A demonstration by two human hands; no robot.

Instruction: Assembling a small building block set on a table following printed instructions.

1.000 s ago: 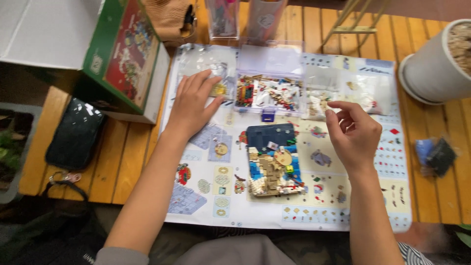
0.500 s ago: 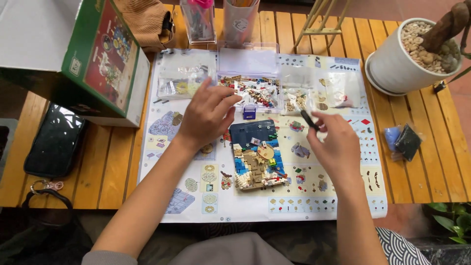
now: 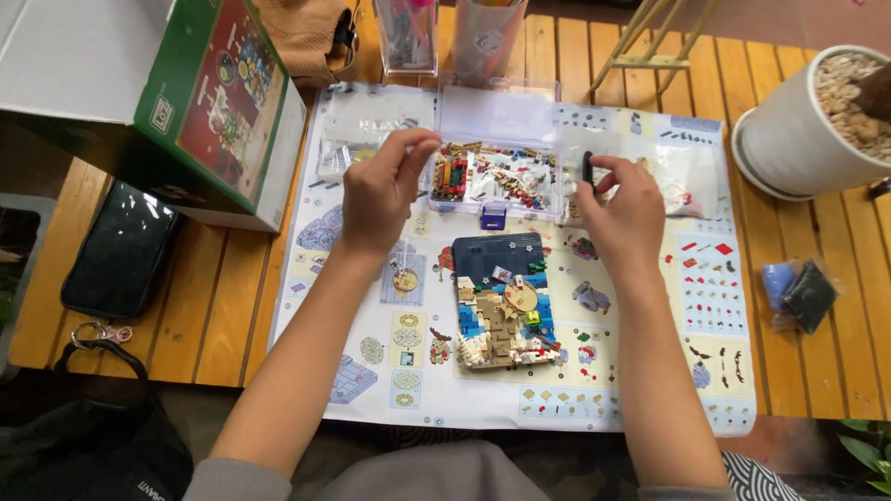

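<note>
A half-built brick model on a dark blue baseplate lies on a large printed instruction sheet. Behind it stands an open clear plastic box with several small coloured bricks. My left hand hovers at the box's left edge, thumb and fingers pinched near each other; whether a tiny piece sits between them I cannot tell. My right hand is raised at the box's right edge and pinches a small black brick piece between thumb and forefinger.
A green and red cardboard box stands at the left, a black pouch below it. A white plant pot sits at the right, a small bag of parts nearby. Clear plastic bags and two cups lie behind.
Both hands have lifted from the sheet toward the clear box. The right hand has raised the small black piece up beside the box; the left has closed into a pinch.
</note>
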